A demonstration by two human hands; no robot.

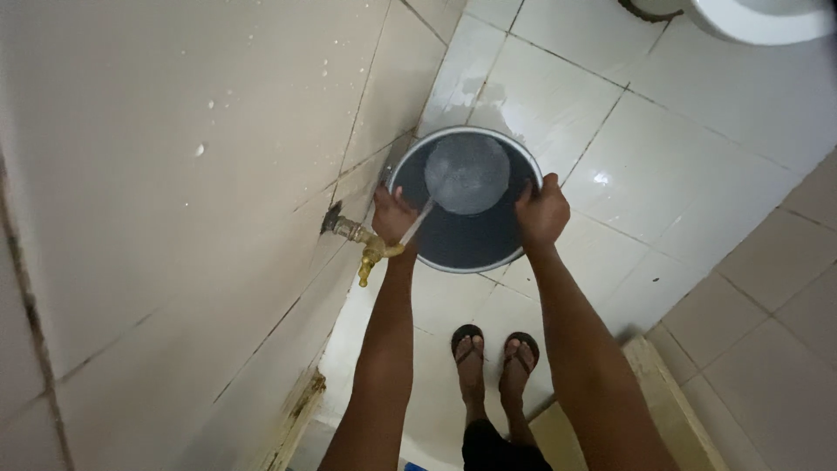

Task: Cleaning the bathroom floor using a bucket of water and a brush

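Left hand (pixel 394 216) has a closed grip on the near-left rim of a round dark basin (pixel 466 237); right hand (pixel 542 212) has a closed grip on the near-right rim. The basin is held level above the white tiled floor (pixel 680 166), just beside the tiled wall (pixel 174 174). A brass tap (pixel 362 244) projects from that wall, beside the left hand. A stream of water (pixel 418 220) crosses the basin's interior. Feet in sandals (pixel 494 349) stand below.

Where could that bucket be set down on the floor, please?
Bare floor tiles lie right of the bucket, up to the white fixture. It is crowded at the wall: the brass tap sits by the left hand; sandalled feet stand below the right hand.
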